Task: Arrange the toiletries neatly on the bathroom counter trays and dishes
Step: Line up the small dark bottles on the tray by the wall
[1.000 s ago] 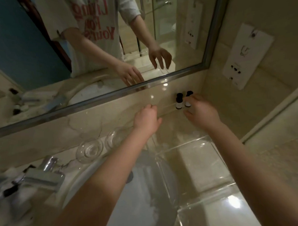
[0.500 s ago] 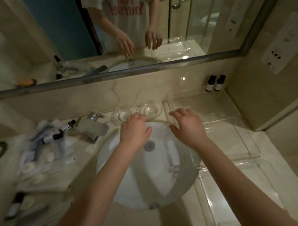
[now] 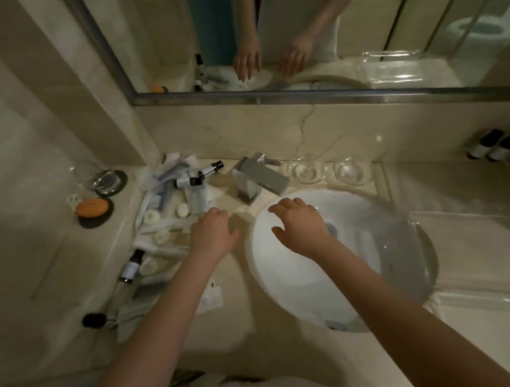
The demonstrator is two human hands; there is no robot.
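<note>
Hovering empty, the left hand (image 3: 213,234) is curling loosely beside the toiletries (image 3: 172,197); the right hand (image 3: 300,228) is spreading open-fingered over the sink (image 3: 281,280).

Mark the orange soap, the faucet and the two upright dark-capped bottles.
orange soap (image 3: 91,207), head view, middle of the bar.
faucet (image 3: 262,178), head view, flat top of the spout.
two upright dark-capped bottles (image 3: 479,149), head view, left bottle's pale label.
</note>
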